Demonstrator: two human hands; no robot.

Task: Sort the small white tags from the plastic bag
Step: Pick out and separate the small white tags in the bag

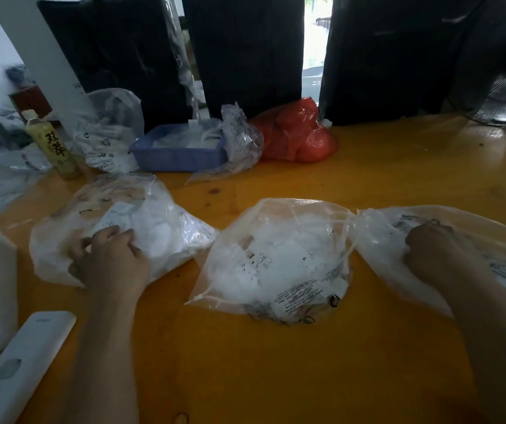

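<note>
Left hand (109, 258) rests on the left plastic bag (117, 224), fingers curled, pinching white tags (113, 217). Right hand (432, 249) is curled, gripping the right bag (459, 240). A middle bag (279, 258) of tags lies between them on the orange table (276, 362).

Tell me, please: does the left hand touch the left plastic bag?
Touching. The head view shows the left hand lying on the left plastic bag, its fingers pressing into the plastic.

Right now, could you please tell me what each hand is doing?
Left hand: fingers curled, gripping the left plastic bag of white tags.
Right hand: fingers curled, gripping the right plastic bag.
</note>
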